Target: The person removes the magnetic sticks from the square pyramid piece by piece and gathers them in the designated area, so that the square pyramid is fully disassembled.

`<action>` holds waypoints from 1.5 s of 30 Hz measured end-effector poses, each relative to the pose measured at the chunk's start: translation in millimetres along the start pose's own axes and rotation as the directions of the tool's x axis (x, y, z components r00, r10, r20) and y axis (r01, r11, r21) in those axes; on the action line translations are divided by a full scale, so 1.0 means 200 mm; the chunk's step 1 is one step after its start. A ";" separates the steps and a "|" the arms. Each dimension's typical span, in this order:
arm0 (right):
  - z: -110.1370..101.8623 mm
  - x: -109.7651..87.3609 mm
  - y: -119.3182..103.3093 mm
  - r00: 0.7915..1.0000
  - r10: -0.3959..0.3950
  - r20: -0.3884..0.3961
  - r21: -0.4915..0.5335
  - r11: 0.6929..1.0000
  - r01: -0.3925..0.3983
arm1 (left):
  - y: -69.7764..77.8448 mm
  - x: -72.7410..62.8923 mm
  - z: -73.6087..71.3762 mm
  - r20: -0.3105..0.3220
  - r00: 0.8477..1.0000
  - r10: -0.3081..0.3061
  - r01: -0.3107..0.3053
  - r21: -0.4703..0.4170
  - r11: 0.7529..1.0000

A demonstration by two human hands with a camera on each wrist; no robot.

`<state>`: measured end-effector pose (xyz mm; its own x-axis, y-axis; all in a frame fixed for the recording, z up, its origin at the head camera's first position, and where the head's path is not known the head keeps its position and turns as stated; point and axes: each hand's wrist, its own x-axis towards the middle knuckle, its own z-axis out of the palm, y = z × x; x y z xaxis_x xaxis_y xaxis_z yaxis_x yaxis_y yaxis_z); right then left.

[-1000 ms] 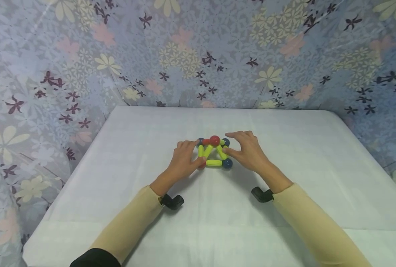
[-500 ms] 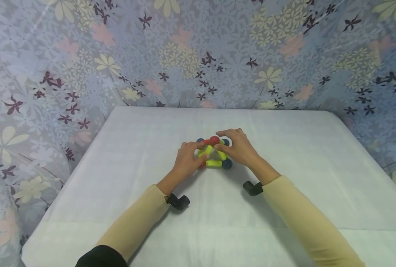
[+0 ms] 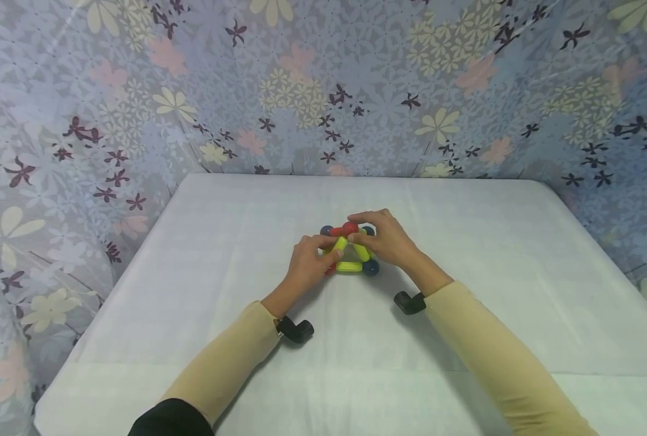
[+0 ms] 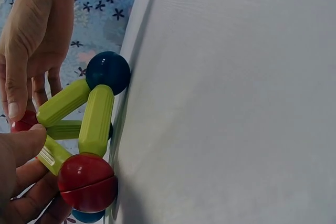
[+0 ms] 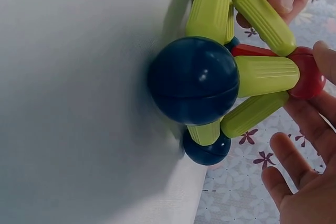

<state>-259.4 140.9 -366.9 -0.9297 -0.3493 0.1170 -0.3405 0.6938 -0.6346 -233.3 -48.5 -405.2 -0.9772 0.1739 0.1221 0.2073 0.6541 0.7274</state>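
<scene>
A pyramid of magnetic sticks and balls stands on the table in the head view. Yellow-green sticks [image 3: 349, 266] and a red stick join blue balls [image 3: 370, 267] and red balls. At its peak is a red ball [image 5: 308, 73], which my right hand [image 3: 385, 238] pinches between thumb and forefinger; the other fingers are spread in the right wrist view. My left hand [image 3: 308, 260] pinches the slanting yellow-green stick [image 4: 53, 156] on the left side, above a lower red ball [image 4: 87, 182]. The left fingers partly hide the pyramid's left side in the head view.
A white cloth covers the table [image 3: 220, 242], its far edge meeting a flower-patterned curtain [image 3: 323, 91]. Black wrist cameras [image 3: 296, 330] hang below both sleeves, close over the cloth.
My right hand has moved left from beside the pyramid onto the top red ball. The left hand has shifted slightly right, its fingers now on the slanting stick. The pyramid has stayed in place.
</scene>
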 end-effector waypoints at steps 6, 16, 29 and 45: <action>0.01 0.00 0.01 1.000 -0.004 0.009 0.003 1.000 0.004 | 0.00 0.01 0.01 -0.002 1.000 -0.013 0.013 -0.010 1.000; -0.01 -0.07 0.03 1.000 0.007 0.006 -0.010 1.000 -0.007 | 0.02 -0.04 0.03 0.029 0.999 -0.012 0.013 -0.019 1.000; -0.02 -0.21 0.04 0.999 -0.030 -0.022 -0.029 0.999 0.029 | 0.07 -0.12 0.07 0.053 0.996 0.065 -0.065 0.002 0.998; -0.01 -0.22 0.03 0.998 -0.051 -0.041 -0.041 0.998 0.050 | 0.09 -0.13 0.09 -0.016 0.992 0.128 -0.128 0.005 0.992</action>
<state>-221.2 160.7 -374.4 -0.9159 -0.3585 0.1805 -0.3919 0.7010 -0.5959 -202.9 -29.3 -407.5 -0.9432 0.2445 0.2248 0.3308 0.6305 0.7021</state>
